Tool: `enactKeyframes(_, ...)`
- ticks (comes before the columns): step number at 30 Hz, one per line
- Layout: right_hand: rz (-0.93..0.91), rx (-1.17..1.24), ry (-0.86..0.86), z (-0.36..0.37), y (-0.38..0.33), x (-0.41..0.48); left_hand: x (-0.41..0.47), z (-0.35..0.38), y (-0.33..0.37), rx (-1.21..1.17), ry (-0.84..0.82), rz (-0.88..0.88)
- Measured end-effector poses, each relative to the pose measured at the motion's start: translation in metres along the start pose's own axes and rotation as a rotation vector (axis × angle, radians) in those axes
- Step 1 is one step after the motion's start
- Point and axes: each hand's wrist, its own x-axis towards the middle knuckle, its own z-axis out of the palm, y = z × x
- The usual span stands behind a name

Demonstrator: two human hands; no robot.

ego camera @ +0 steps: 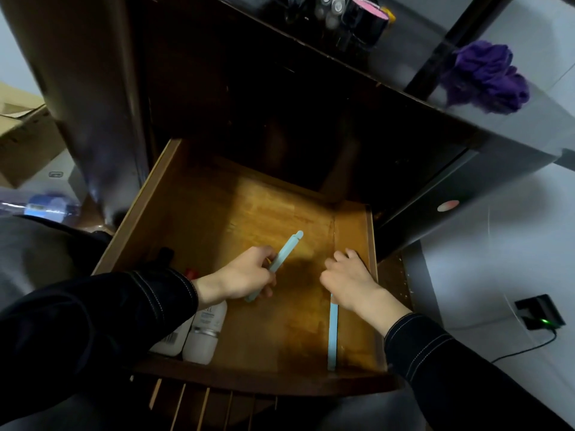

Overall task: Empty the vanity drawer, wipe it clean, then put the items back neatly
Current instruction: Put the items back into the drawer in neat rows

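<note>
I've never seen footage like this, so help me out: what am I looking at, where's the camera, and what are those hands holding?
There is no machine here. A person wears a camera on their head, so this single picture looks down along their dark sleeves at their own two hands. Below them is an open wooden drawer. The left hand grips a pale blue stick, lifted at an angle. The right hand is curled near the drawer's right wall, over the end of a second blue stick lying on the floor; whether it grips that one is unclear. Two white bottles lie in the near left corner. A purple cloth sits on the vanity top.
</note>
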Motion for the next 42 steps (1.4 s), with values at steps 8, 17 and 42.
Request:
enactKeyframes(8,-0.028,-0.023,0.041,0.009,-0.003,0.002,0.0,-0.001,-0.002,-0.018,-0.007,-0.02)
enactKeyframes(17,-0.04,-0.018,0.021,0.011,-0.001,0.006,-0.002,-0.002,0.0,-0.018,-0.014,-0.034)
enactKeyframes(42,0.078,1.732,0.394,-0.038,-0.012,0.004,-0.01,-0.002,0.006,-0.11,-0.188,0.016)
